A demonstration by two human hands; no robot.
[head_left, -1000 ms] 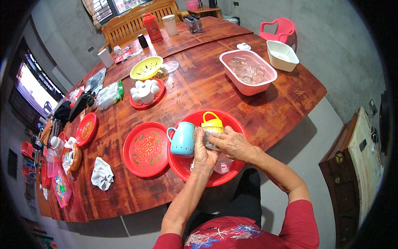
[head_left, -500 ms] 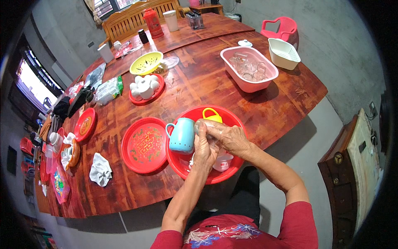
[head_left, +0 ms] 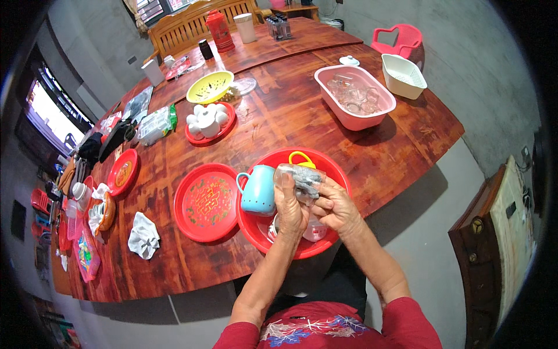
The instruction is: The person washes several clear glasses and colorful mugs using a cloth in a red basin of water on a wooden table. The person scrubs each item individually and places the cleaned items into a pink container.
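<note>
Glaring left opening (head_left: pixel 51 119), soft shadows on table (head_left: pixel 285 116), dark fisheye rim

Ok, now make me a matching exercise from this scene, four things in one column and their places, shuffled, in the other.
Things:
1. Blue mug
2. Pink tub
3. White cloth
4. Clear vessel

Places:
A. Crumpled on the table, left of the red tray
B. In the left hand
C. Beside the cream basket
D. In the red basin

Pairs: 1-D, 2-C, 3-A, 4-B.

A blue mug (head_left: pixel 258 190) blocks the left hand's (head_left: pixel 292 210) leftward way.
</note>
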